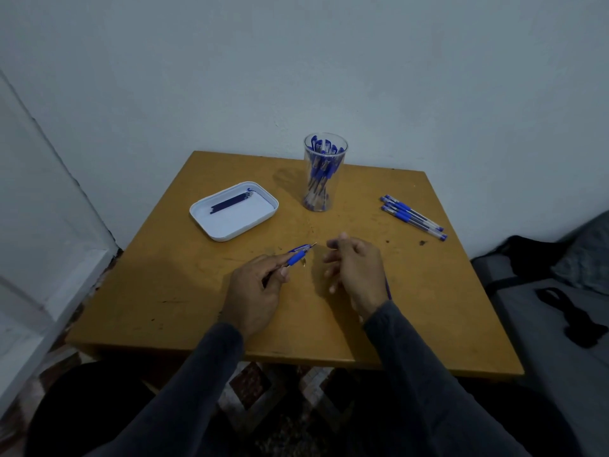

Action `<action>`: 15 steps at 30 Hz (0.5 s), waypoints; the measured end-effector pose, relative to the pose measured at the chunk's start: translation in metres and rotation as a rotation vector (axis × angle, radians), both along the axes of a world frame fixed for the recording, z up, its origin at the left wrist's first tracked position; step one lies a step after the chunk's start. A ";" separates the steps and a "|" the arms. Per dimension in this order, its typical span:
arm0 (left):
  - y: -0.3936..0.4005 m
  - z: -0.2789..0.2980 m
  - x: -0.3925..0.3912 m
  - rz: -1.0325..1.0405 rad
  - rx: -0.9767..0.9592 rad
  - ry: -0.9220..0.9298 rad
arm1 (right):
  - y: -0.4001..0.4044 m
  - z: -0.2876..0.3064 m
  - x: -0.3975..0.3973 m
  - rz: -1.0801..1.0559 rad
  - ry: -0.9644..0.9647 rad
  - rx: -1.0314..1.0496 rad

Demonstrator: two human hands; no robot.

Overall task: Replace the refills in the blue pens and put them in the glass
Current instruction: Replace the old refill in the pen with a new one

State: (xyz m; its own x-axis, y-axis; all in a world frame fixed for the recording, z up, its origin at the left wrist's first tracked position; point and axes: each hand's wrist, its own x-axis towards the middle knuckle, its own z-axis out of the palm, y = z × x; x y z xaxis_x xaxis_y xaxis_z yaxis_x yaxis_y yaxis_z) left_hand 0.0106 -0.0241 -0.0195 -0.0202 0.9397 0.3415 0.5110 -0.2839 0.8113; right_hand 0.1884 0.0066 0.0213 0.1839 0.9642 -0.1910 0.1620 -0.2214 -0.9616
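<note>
My left hand (pixel 255 290) grips a blue pen (pixel 298 255) by its barrel, tip pointing up and right, a little above the wooden table (pixel 171 291). My right hand (pixel 357 268) hovers just right of the tip with fingers curled. A thin blue refill (pixel 388 289) shows along its wrist edge; the rest is hidden in the hand. A clear glass (pixel 325 143) with several blue pens stands at the back centre. Several more blue pens (pixel 413 217) lie at the right. A white tray (pixel 214 230) at the left holds dark refills (pixel 230 202).
The table stands against a pale wall (pixel 296 61). A white door frame (pixel 49 225) runs down the left side. To the right is a grey cushion (pixel 543 324) with a black bag (pixel 527 255) and black strap on it. Patterned floor shows below the front edge.
</note>
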 end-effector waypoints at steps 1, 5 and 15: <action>0.000 0.000 0.000 0.003 -0.003 -0.010 | 0.003 -0.004 0.000 0.017 -0.206 0.019; 0.000 0.001 -0.001 0.003 -0.027 -0.013 | 0.011 -0.014 -0.014 0.259 -0.724 0.168; 0.001 0.000 0.000 -0.011 -0.009 -0.041 | 0.013 -0.007 -0.016 0.210 -0.489 0.156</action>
State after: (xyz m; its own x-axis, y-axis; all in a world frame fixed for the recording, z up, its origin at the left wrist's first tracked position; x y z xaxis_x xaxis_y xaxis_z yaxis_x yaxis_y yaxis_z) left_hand 0.0103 -0.0229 -0.0198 -0.0235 0.9428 0.3324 0.4742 -0.2822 0.8340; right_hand 0.1728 0.0196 0.0138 0.0165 0.9997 0.0166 0.6231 0.0027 -0.7821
